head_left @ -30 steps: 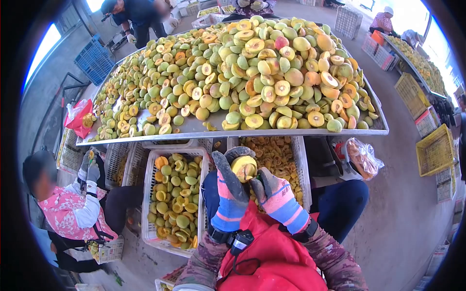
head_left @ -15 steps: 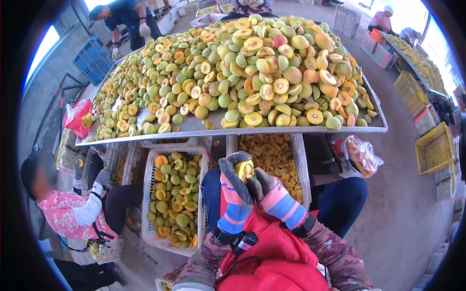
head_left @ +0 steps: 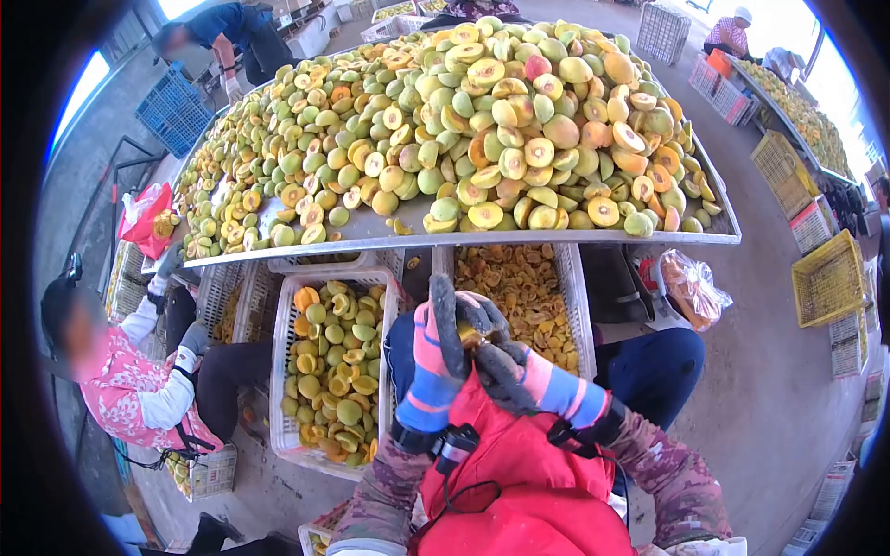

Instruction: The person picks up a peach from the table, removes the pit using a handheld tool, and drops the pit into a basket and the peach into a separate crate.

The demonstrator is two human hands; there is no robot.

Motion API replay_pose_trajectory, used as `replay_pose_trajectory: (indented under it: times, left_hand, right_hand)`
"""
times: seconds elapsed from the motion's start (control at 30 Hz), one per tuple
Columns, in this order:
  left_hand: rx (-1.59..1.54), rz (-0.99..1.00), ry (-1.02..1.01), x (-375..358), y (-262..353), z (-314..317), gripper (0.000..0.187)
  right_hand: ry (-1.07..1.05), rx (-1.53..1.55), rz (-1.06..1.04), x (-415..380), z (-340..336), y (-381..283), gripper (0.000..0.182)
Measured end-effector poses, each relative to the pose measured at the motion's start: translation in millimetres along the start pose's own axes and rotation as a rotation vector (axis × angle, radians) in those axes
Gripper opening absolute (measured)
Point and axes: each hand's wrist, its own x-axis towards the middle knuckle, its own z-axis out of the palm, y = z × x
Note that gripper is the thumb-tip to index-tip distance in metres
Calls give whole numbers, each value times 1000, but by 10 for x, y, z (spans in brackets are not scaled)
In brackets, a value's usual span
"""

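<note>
My left hand, in a pink, blue and grey work glove, is closed around a yellow-green peach half in front of my red apron. Most of the fruit is covered by the gloved fingers. Pressed up against it from the right is my right hand, in a matching glove, its fingers curled shut. Whatever sits in that grip is hidden. Just beyond both hands is a white crate of orange-yellow pit pieces and scraps. Left of them stands a white crate of green and yellow peach halves.
A metal-edged table heaped with halved peaches spans the front. One co-worker sits at left; another bends over the far left corner. A plastic bag lies by my right knee. Yellow crates stand at right.
My hands have turned and drawn slightly together, so the fruit's cut face is now mostly covered. The seated co-worker's one hand has reached up to the table edge; the far co-worker bends lower.
</note>
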Motion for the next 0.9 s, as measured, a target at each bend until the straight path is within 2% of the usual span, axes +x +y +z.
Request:
replay_pose_trajectory:
  times: [0.07, 0.1, 0.17, 0.2, 0.27, 0.3, 0.37, 0.4, 0.43, 0.47, 0.53, 0.57, 0.6, 0.67, 0.7, 0.73, 0.77, 0.8, 0.87, 0.9]
  left_hand:
    - [96, -71, -306, 83, 70, -87, 54]
    - [96, -67, -305, 77, 90, -85, 54]
    - [179, 30, -334, 79, 139, -46, 43]
    - [216, 74, -346, 63, 136, -36, 37]
    - [196, -94, -312, 28, 27, -24, 40]
    - [137, -116, -383, 63, 12, -26, 43]
    - [76, -139, -455, 113, -91, -19, 46]
    - [-291, -259, -489, 138, -172, 10, 46]
    - [-661, -375, -513, 162, -229, 19, 47]
    - [-663, -369, -515, 174, -256, 9, 47]
    - [-903, -660, -107, 156, -327, -35, 45]
    - [-759, -583, -1, 159, -390, -83, 46]
    - [-762, -581, 0, 155, -417, -127, 46]
    - [-692, -529, 112, 80, -345, -136, 46]
    - [-692, -470, 63, 40, -441, -227, 44]
    - [-691, -477, 59, 26, -478, -260, 44]
    - [-524, -389, 56, -2, -514, -285, 42]
    - [-350, -310, 60, -82, -527, -315, 41]
    - [-320, -280, 44, -163, -406, -211, 33]
    - [153, -93, -13, -199, -366, -172, 32]
  right_hand:
    - [-53, -156, -64, -74, -4, -125, 15]
    - [-56, -159, -64, -68, -29, -109, 15]
    - [-11, -772, -273, -41, -91, -75, 16]
    - [-10, -776, -269, -75, -92, -52, 16]
    - [-43, -405, -104, -121, -79, -44, 16]
    - [-226, 102, 260, -132, -173, -74, 19]
    - [-254, 198, 265, -124, -230, -26, 18]
    - [-284, 290, 269, -119, -249, -34, 17]
    - [-259, 87, 210, -137, -245, -97, 20]
    - [-260, 80, 210, -142, -266, -120, 20]
    - [-167, -27, 254, -198, -310, -103, 23]
    - [-100, -40, 251, -290, -348, -102, 27]
    - [-86, -181, 284, -323, -563, 9, 30]
    - [342, -1521, -16, -370, -1009, 611, 31]
    - [346, -1517, -11, -380, -1076, 648, 31]
    - [512, -1468, -74, -370, -1070, 604, 29]
    - [662, -1420, -134, -361, -1072, 553, 27]
    - [652, -1414, -119, -364, -1036, 540, 27]
    - [616, -1121, -342, -238, -597, 110, 21]
    - [602, -1184, -373, -181, -451, 10, 20]
